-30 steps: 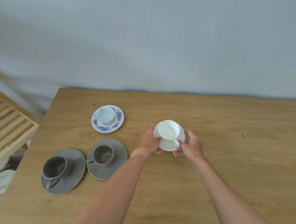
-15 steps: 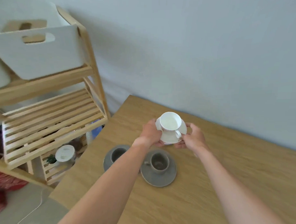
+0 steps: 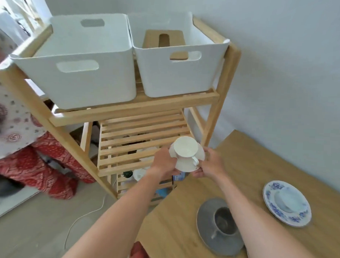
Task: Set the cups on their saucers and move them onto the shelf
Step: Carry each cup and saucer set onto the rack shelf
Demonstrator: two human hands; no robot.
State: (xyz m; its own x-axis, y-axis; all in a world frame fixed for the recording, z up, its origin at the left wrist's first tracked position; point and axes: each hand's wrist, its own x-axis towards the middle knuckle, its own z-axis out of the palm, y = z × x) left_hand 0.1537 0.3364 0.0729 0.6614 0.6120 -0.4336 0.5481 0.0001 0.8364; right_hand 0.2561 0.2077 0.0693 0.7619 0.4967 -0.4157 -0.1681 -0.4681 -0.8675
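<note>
- White cup (image 3: 184, 148) sits on its white saucer (image 3: 189, 165), and both hands carry the pair in the air, over the gap between the table's corner and the wooden shelf (image 3: 145, 141).
- Left hand (image 3: 163, 163) grips the saucer's left edge; right hand (image 3: 210, 165) grips its right edge, by the cup's handle, which points toward the person.
- Slatted middle tier of the shelf lies just behind and below the cup, bare where it shows.
- Upper tier carries two white bins (image 3: 81, 68) side by side; its front rail overhangs the middle tier, and the shelf's right post stands close beside the right hand.
- Lower down, seen through the slats, are some small items, too blurred to identify.
- On the table (image 3: 181, 225), a grey cup (image 3: 224, 220) stands on a grey saucer (image 3: 206, 230), partly hidden by the right forearm.
- Further right, a blue-patterned saucer (image 3: 287, 203) holds a pale cup (image 3: 284, 200), well apart from the hands.
- Red patterned cloth (image 3: 38, 172) lies left of the shelf, and a white cable (image 3: 81, 218) runs across the floor.
</note>
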